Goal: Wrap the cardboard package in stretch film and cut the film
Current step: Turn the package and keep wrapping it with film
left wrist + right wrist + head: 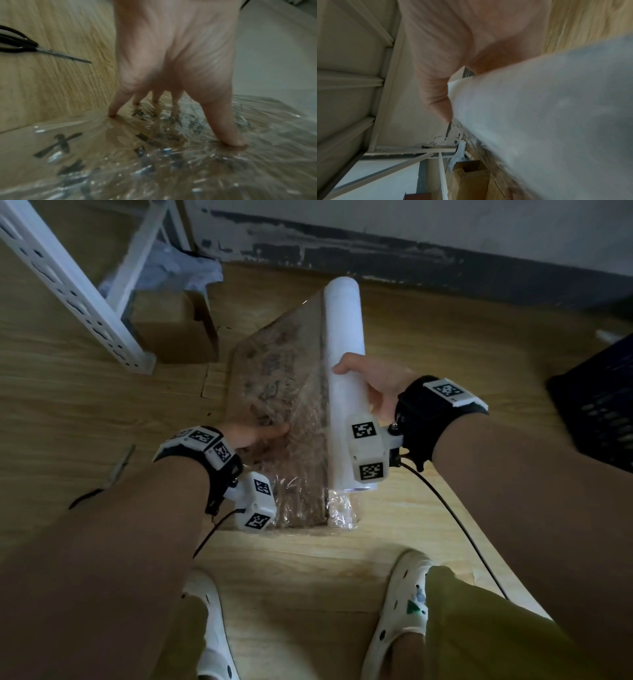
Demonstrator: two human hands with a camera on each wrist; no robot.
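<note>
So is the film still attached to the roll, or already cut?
Attached: film runs unbroken from the roll onto the package; scissors lie untouched.

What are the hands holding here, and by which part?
The right hand grips the stretch film roll around its body, nearer its lower end. The left hand holds nothing: its fingertips press down on the film-covered cardboard package.

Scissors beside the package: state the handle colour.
Black handles on the scissors, blades silver; the left wrist view shows it best.

Dim, wide-angle warped views; wrist pictures blurred, film glinting.
</note>
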